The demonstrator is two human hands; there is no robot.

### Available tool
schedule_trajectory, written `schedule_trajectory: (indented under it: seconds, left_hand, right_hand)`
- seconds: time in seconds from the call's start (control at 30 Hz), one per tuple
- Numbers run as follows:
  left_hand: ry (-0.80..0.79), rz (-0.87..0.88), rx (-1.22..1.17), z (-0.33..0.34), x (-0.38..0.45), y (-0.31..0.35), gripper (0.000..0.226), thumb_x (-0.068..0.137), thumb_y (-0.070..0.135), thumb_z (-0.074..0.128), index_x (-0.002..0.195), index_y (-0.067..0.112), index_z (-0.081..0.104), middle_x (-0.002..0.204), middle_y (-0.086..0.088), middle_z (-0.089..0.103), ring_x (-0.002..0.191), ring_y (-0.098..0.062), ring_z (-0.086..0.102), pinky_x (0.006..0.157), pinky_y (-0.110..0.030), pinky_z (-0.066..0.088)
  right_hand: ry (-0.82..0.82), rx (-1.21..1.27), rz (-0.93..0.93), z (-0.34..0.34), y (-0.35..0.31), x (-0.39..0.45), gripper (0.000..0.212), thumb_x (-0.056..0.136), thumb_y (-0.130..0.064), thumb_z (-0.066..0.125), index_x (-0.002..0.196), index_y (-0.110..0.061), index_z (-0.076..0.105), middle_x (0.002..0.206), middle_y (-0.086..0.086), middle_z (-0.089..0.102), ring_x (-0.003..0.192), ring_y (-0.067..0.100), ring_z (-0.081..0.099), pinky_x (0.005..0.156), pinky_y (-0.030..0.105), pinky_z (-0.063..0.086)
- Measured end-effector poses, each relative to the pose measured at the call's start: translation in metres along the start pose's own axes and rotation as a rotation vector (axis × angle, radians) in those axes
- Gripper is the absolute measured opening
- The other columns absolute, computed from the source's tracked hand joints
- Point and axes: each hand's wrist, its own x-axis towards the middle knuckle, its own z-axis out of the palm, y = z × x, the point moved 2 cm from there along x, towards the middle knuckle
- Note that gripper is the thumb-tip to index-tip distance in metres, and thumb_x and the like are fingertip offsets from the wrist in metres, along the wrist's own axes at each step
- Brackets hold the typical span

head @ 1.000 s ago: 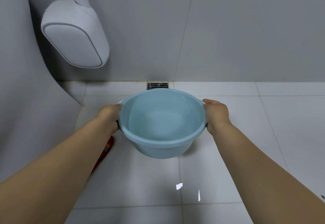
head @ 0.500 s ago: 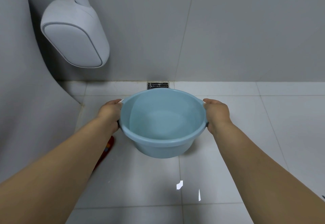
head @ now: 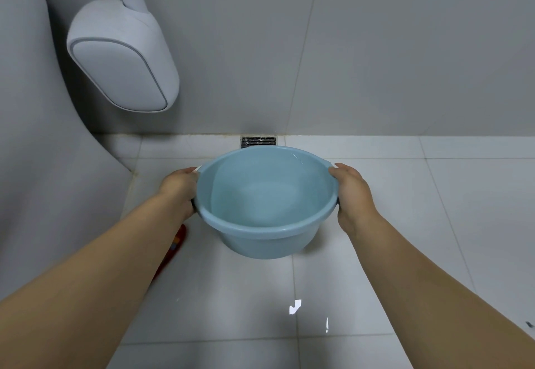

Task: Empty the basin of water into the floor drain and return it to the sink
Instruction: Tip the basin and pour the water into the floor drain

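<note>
A round light-blue plastic basin (head: 267,240) with water in it hangs above the white floor tiles, roughly level. My left hand (head: 181,189) grips its left rim handle and my right hand (head: 351,192) grips its right rim handle. A small metal floor drain (head: 258,141) lies in the floor at the foot of the grey wall, just beyond the basin's far rim. The sink is out of view.
A white wall-hung fixture (head: 121,62) juts out at the upper left. A large grey curved body (head: 43,151) fills the left side. Something red (head: 176,244) lies on the floor under my left forearm. White floor tiles (head: 434,195) spread to the right.
The basin and both hands have barely shifted; the water surface has moved slightly inside the basin.
</note>
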Motion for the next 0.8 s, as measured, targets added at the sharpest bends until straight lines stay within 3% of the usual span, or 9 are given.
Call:
schedule_trajectory:
  seconds: [0.1, 0.23, 0.33, 0.6, 0.73, 0.8]
  left_hand:
    - [-0.008, 0.009, 0.011, 0.000, 0.000, 0.003, 0.027, 0.098, 0.005, 0.053, 0.120, 0.011, 0.068, 0.111, -0.014, 0.073, 0.084, -0.033, 0.071, 0.065, -0.038, 0.060]
    - [-0.018, 0.015, 0.015, -0.003, 0.001, 0.002, 0.033, 0.098, 0.008, 0.054, 0.129, 0.011, 0.064, 0.113, -0.015, 0.073, 0.086, -0.033, 0.072, 0.060, -0.035, 0.059]
    - [-0.047, 0.052, 0.036, -0.002, -0.005, 0.000, 0.030, 0.100, 0.010, 0.049, 0.123, 0.011, 0.067, 0.114, -0.018, 0.073, 0.085, -0.033, 0.070, 0.073, -0.043, 0.058]
    - [-0.215, 0.097, -0.142, -0.001, -0.021, -0.008, 0.034, 0.105, 0.016, 0.040, 0.127, 0.006, 0.063, 0.105, -0.014, 0.071, 0.093, -0.032, 0.066, 0.083, -0.039, 0.055]
    - [-0.283, 0.050, -0.286, -0.004, -0.025, -0.020, 0.046, 0.106, 0.028, 0.039, 0.139, 0.002, 0.056, 0.130, -0.021, 0.064, 0.117, -0.036, 0.060, 0.104, -0.048, 0.046]
    - [-0.274, 0.082, -0.294, -0.004, -0.025, -0.022, 0.043, 0.106, 0.026, 0.036, 0.137, 0.004, 0.057, 0.131, -0.021, 0.063, 0.115, -0.036, 0.062, 0.104, -0.049, 0.047]
  right_hand:
    - [-0.031, 0.079, 0.049, 0.000, 0.002, -0.003, 0.052, 0.096, -0.011, 0.055, 0.146, -0.023, 0.046, 0.126, 0.002, 0.062, 0.108, 0.024, 0.066, 0.097, 0.041, 0.054]
    - [-0.003, 0.184, 0.096, 0.002, 0.000, -0.005, 0.055, 0.097, -0.001, 0.050, 0.148, -0.022, 0.047, 0.129, 0.008, 0.063, 0.101, 0.028, 0.069, 0.080, 0.040, 0.059]
    - [0.025, 0.225, 0.122, 0.003, -0.001, -0.006, 0.055, 0.097, 0.002, 0.050, 0.147, -0.021, 0.049, 0.126, 0.009, 0.063, 0.097, 0.029, 0.070, 0.072, 0.039, 0.059]
    - [0.058, 0.228, 0.134, 0.008, -0.005, -0.004, 0.054, 0.097, 0.004, 0.050, 0.146, -0.017, 0.050, 0.123, 0.011, 0.063, 0.085, 0.025, 0.068, 0.064, 0.036, 0.057]
    - [0.061, 0.232, 0.128, 0.011, -0.007, -0.003, 0.054, 0.097, 0.005, 0.049, 0.146, -0.017, 0.051, 0.127, 0.012, 0.063, 0.086, 0.026, 0.069, 0.066, 0.037, 0.058]
    - [0.064, 0.236, 0.128, 0.012, -0.009, -0.004, 0.053, 0.097, 0.005, 0.049, 0.145, -0.017, 0.051, 0.129, 0.013, 0.063, 0.086, 0.026, 0.068, 0.065, 0.037, 0.058]
